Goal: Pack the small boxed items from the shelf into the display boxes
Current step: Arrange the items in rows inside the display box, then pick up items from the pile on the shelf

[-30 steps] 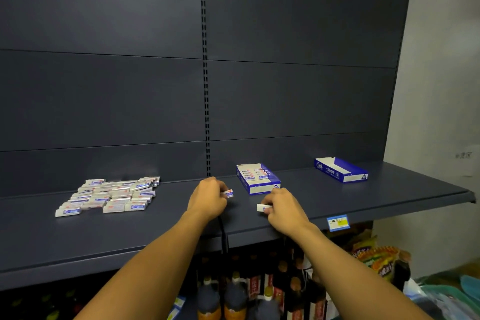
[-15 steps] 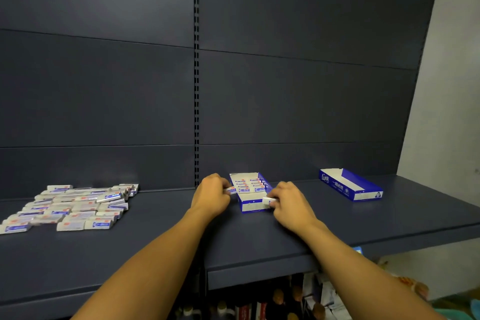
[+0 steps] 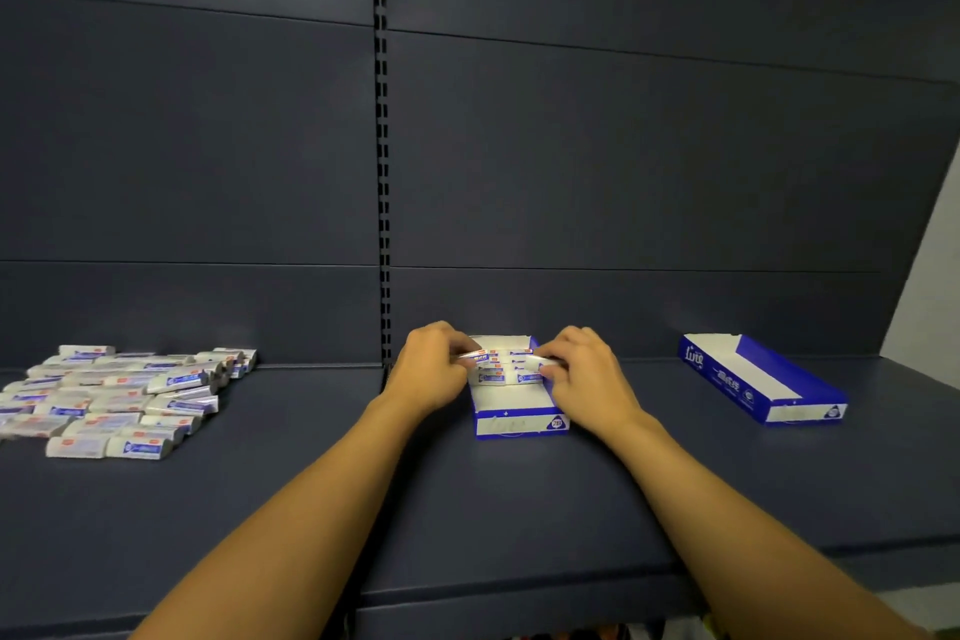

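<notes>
Forearms: I see both of my bare arms reaching forward over the front edge of the shelf (image 3: 519, 509), converging on the middle box.
Shelf: dark, flat, it carries everything here; a slotted upright runs up the back panel behind my left hand.
Middle box (image 3: 519, 424): blue and white display box, lying flat between my hands, its short front wall facing me. The near part of its floor is bare white; small items (image 3: 493, 376) are lined up in rows in its far part.
Left hand (image 3: 434, 372): at the box's left side, fingers curled in a closed grip on one small white item (image 3: 475, 355) held over the rows at the left edge.
Right hand (image 3: 584, 377): at the box's right side, fingers bent down in a pinching grip on another item (image 3: 540, 363), mostly hidden under the fingertips; I cannot tell if it already rests on the row.
Loose pile (image 3: 119, 398): many more of the small white-and-blue boxed items, lying flat in rough rows on the shelf, well apart to the left of my hands.
Right box (image 3: 761, 382): second blue and white display box, angled, well apart to the right; its visible inside looks white and bare.
</notes>
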Tool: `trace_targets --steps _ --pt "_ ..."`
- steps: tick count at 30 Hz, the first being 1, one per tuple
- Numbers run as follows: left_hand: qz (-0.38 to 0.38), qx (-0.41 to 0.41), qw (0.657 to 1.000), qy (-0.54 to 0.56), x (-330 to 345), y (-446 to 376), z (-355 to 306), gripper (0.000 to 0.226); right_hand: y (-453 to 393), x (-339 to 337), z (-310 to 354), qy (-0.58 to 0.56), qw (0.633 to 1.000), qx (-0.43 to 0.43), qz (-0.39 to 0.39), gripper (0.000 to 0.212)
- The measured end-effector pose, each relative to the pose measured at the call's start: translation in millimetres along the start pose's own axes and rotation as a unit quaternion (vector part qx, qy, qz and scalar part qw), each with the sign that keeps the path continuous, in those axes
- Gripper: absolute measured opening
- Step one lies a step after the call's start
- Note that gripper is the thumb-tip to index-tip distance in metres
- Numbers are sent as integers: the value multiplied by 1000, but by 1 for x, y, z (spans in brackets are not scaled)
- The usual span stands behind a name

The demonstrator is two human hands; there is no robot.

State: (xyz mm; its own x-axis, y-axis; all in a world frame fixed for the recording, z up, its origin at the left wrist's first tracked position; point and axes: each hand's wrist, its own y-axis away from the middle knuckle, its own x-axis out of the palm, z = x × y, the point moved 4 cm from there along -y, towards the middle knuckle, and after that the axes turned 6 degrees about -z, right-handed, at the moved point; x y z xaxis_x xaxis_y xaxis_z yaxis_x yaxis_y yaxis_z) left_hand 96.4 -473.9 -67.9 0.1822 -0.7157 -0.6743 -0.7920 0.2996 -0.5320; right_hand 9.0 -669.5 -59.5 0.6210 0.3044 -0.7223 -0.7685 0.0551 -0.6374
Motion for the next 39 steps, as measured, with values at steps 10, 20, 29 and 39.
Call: trace_targets --steps 10,20,29,39 --pt "19 24 998 -56 19 -18 -3 27 -47 33 -22 -76 995 -53 44 23" --pt "1 25 999 -38 23 -23 -5 19 -55 38 -36 -111 992 -58 29 18" --pt "34 33 998 -45 25 -32 -17 20 -51 43 -36 -82 993 -74 45 18" --pt "116 60 985 -116 36 -28 -8 28 -53 41 -41 -82 994 -59 41 16"
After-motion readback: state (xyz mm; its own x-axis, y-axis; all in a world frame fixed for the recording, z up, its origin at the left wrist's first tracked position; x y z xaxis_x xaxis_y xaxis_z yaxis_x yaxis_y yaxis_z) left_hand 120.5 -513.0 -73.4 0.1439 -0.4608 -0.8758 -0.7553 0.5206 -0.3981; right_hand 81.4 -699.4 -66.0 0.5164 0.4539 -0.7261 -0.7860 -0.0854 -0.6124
